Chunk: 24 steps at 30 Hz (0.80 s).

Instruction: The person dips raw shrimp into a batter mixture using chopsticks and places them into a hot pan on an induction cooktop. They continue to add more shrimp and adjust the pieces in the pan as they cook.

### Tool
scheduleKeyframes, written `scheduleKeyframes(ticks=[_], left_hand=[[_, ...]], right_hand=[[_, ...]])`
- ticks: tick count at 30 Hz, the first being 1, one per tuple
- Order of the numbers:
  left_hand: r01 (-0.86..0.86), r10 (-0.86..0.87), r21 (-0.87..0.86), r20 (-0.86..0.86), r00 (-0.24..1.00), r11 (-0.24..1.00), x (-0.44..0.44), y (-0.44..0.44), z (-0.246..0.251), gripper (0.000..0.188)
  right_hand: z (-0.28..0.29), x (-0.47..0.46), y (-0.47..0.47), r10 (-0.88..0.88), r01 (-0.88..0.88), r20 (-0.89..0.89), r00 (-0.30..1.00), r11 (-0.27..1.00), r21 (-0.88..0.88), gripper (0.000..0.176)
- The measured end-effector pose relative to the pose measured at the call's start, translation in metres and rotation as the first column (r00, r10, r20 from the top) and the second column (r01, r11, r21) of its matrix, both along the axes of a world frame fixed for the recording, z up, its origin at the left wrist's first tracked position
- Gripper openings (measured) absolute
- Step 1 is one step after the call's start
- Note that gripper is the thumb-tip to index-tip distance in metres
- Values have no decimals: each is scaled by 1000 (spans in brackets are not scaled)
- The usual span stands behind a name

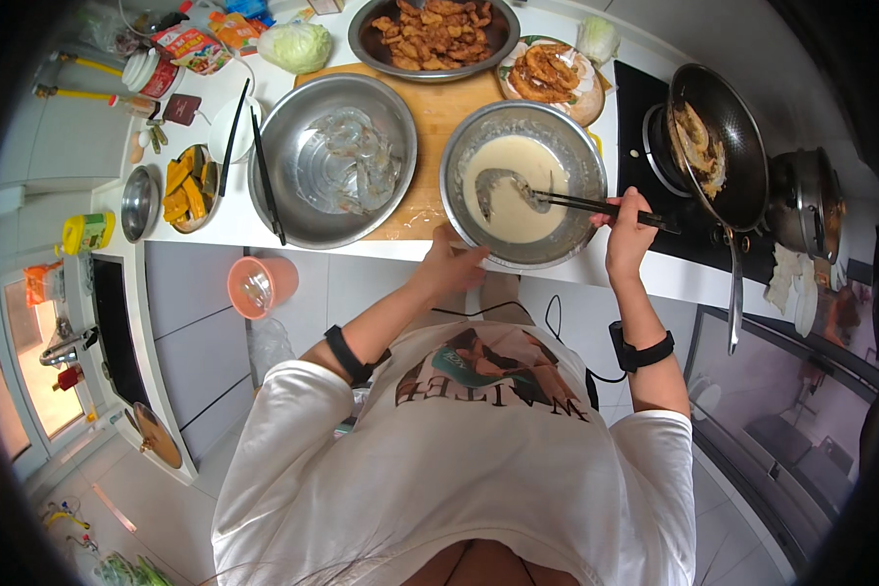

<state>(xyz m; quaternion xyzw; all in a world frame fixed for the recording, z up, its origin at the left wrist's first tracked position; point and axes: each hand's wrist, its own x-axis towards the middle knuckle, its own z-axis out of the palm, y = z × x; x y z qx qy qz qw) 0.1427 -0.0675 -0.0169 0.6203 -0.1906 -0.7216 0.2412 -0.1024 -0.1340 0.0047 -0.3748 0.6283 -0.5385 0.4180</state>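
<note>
A stainless steel bowl (450,192) of pale batter (516,220) stands at the counter's front edge. My left hand (450,269) holds its near-left rim. Between the fingers of my right hand (628,233) is a pair of black chopsticks (593,206), angled into the bowl. Their tips touch a grey shrimp (494,187), curled and partly coated in batter. To the left, a larger steel bowl (278,132) contains several raw shrimp (362,157). Another pair of black chopsticks (260,161) lies across the left side, one on that bowl's rim.
Behind are a bowl of fried pieces (434,36) and a plate of fried shrimp (546,73). At right, a frying pan (732,146) with fried food sits on the black stove (637,95), its handle past the counter edge. Pumpkin pieces (184,192) lie left; a pink bin (278,282) stands below.
</note>
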Motion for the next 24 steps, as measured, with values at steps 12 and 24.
scheduleKeyframes(ticks=[12, 24], left_hand=[[-171, 186, 72, -396, 899, 983, -11, -30, -36, 39], [-212, 177, -76, -324, 929, 974, -27, -24, 20, 47]], right_hand=[[42, -8, 15, 425, -433, -289, 858, 900, 37, 16], [33, 25, 34, 245, -497, -609, 754, 819, -286, 14]])
